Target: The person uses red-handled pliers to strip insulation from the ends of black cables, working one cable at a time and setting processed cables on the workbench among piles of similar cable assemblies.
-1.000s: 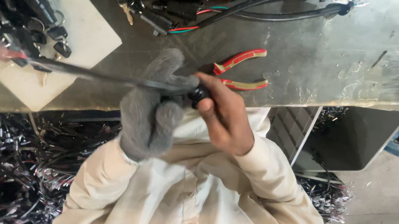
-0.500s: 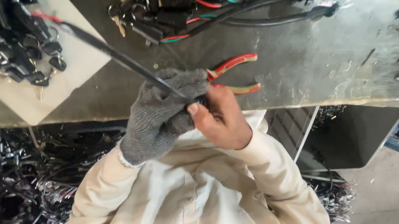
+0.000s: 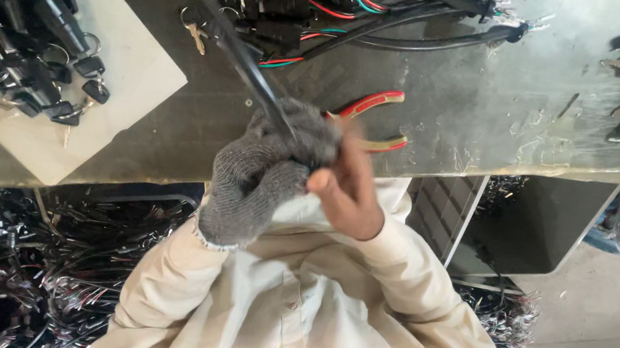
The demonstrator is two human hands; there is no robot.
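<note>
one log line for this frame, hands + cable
left hand: gloved, gripping black cable | right hand: bare, at cable end, blurred | cable: angled up-left over table | pliers: on table behind hands

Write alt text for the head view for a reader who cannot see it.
A gloved left hand and a bare right hand grip a black cable together over a metal workbench. Red-handled pliers lie just behind the hands, with wired black plugs beyond and key sets to the left.

Black cable [image 3: 248, 67] swung from lying leftward to pointing up-left; gloved left hand [image 3: 266, 163] and bare right hand [image 3: 348, 192] shifted slightly right.
</note>
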